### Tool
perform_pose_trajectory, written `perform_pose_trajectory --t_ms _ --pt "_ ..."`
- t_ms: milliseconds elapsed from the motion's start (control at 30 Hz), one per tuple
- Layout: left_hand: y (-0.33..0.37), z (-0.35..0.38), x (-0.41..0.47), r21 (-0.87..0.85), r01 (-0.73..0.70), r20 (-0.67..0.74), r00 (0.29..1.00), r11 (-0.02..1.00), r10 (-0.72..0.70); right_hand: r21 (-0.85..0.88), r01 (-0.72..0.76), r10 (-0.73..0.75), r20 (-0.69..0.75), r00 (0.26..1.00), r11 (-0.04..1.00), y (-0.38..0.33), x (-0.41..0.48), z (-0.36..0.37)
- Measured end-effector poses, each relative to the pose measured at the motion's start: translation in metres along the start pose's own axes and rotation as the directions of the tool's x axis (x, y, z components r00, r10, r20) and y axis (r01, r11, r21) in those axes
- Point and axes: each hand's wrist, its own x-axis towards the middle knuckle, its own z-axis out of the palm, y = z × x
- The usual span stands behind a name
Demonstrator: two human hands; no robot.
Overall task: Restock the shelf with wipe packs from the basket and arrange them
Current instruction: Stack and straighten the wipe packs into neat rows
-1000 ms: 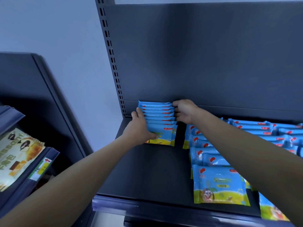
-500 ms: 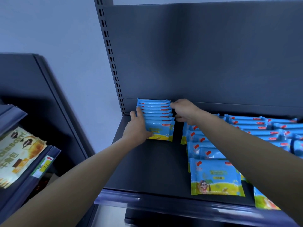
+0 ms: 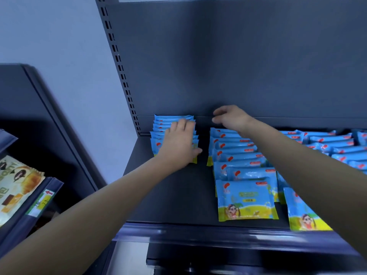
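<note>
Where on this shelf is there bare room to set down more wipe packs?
The open patch is the bare shelf in front of the left row, bordered by the middle row on the right and the front lip. Only a narrow strip separates those two rows. Right of the middle row, packs crowd the shelf.

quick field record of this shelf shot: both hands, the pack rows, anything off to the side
left hand: flat on the left row of wipe packs
right hand: hovers over the back of the second row, fingers loosely curled, holding nothing
shelf: dark, left row at its back corner
further rows: run off to the right
side: snack bag on the neighbouring shelf
</note>
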Motion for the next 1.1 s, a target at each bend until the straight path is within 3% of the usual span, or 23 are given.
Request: perform_pose_trajectory --t_ms 67,100,167,267,400,533,700,833,1100 --pt "0.025 0.004 -0.001 -0.272 -0.069 0.154 0.981 0.96 0.115 -0.187 0.033 -0.025 0.043 0.999 0.982 0.012 0.0 -0.015" --pt "0.035 0.008 -0.003 -0.329 -0.09 0.248 0.952 0.94 0.178 -0.271 0.037 -0.014 0.087 0.996 0.962 0.018 0.0 -0.023" --pt "0.049 0.021 -0.008 -0.26 -0.16 0.409 0.875 0.952 0.259 -0.437 0.042 0.043 0.183 0.982 0.899 0.03 0.0 -0.035" --pt "0.057 0.04 -0.008 -0.062 -0.281 0.502 0.82 0.958 0.274 -0.522 0.04 0.129 0.283 0.95 0.852 0.043 0.0 -0.044" --pt "0.062 0.051 -0.002 -0.023 -0.276 0.502 0.828 0.961 0.249 -0.538 0.031 0.182 0.339 0.923 0.843 0.05 0.006 -0.047" --pt "0.067 0.05 0.003 -0.003 -0.235 0.52 0.83 0.972 0.202 -0.641 0.082 0.234 0.393 0.889 0.763 0.044 0.015 -0.048" --pt "0.074 0.057 0.003 0.045 -0.176 0.582 0.805 0.983 0.118 -0.65 0.135 0.316 0.528 0.789 0.748 0.039 0.025 -0.044" --pt "0.075 0.063 0.002 0.044 -0.171 0.553 0.824 0.984 0.119 -0.659 0.1 0.409 0.571 0.712 0.745 0.036 0.034 -0.043" --pt "0.08 0.059 0.004 0.034 -0.141 0.485 0.868 0.989 0.107 -0.715 0.096 0.45 0.532 0.717 0.692 0.036 0.044 -0.037"
